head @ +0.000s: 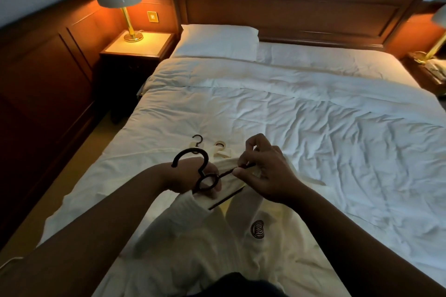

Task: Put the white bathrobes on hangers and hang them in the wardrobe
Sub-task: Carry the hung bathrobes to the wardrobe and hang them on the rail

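A white bathrobe (241,243) with a dark round emblem on its chest hangs in front of me, over the foot of the bed. Inside its collar sits a dark hanger (193,166) with a large hook and a ring at the neck. My left hand (193,178) grips the hanger just below the ring. My right hand (263,171) pinches the hanger's right arm and the robe's shoulder cloth together. Farther up the bed lies a second hanger (198,141), its dark hook showing beside white folded cloth (220,148).
The bed (313,116) has a rumpled white duvet and a pillow (217,42) against a wooden headboard. A lit lamp (120,5) stands on the left nightstand (137,48). At the right edge stands another nightstand (429,67) with a lamp. Wood panelling lines the left wall.
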`<state>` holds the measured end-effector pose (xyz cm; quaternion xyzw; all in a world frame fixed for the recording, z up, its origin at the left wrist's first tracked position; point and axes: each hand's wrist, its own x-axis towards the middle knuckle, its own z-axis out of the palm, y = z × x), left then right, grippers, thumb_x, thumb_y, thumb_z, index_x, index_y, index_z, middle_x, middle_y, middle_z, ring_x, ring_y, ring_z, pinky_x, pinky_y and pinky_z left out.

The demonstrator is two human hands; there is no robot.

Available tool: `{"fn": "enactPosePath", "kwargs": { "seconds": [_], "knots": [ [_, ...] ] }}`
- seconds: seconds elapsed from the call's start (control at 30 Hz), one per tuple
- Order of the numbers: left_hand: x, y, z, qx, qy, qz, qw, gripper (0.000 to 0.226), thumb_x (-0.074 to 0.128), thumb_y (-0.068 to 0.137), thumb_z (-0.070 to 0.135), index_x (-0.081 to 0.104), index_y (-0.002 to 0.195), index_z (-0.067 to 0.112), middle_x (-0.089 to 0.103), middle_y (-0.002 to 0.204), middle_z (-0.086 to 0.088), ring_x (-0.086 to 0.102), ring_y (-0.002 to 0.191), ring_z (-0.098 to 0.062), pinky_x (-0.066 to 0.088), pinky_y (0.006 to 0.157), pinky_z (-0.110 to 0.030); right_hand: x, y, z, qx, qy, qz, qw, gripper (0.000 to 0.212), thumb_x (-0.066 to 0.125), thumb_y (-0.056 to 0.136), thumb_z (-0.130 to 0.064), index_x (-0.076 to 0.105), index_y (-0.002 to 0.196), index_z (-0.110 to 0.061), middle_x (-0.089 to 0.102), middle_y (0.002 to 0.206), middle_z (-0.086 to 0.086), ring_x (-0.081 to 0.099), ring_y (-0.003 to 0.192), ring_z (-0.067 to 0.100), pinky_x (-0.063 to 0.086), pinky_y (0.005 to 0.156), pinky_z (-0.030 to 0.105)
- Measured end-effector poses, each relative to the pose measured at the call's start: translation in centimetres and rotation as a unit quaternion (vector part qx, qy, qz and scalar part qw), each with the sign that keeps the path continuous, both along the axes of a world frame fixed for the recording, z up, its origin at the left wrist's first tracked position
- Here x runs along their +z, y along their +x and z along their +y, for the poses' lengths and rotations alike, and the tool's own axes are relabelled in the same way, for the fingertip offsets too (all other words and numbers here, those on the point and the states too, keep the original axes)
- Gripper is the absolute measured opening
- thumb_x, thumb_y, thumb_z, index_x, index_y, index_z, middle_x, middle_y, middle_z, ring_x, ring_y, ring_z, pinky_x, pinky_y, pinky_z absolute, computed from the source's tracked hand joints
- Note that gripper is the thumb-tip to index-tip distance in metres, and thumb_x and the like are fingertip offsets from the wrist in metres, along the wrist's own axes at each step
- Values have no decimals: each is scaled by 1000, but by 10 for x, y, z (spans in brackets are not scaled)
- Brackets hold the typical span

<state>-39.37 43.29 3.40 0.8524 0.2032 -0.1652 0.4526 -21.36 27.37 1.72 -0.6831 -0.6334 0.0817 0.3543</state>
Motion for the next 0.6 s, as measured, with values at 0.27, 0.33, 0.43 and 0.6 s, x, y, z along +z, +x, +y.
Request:
{"fn": "enactPosePath", "kwargs": {
  "seconds": [0.27,0.33,0.43,0.6],
  "knots": [
    [4,7,-11,-54,273,25,960,32,56,100,22,45,129,14,40,81,13,45,72,1,40,59,-6,-3,-5,-1,-49,-11,-23,998,36,63,80,-68,66,78,-32,40,97,-16,50,84,2,34,84,30],
    [-6,3,-2,-17,265,-5,964,27,55,99,24,49,124,16,44,79,13,48,65,0,40,57,-4,-4,-4,-1,-65,-7,-24,998,40,60,80,-69,67,77,-30,40,95,-15,49,82,2,35,83,32],
    [-18,-7,9,49,225,-58,971,37,54,83,51,54,115,32,60,95,12,63,84,-7,54,71,-19,-8,-2,-5,-85,-2,-14,996,45,57,79,-72,66,76,-28,42,96,-14,48,90,7,35,84,34],
    [11,-3,-1,140,132,-275,942,18,59,89,36,69,98,23,69,91,13,64,90,2,51,83,-27,-25,-5,-14,-122,-42,-34,991,45,50,80,-77,68,78,-35,40,136,-13,21,142,21,18,111,50]
  ]
}}
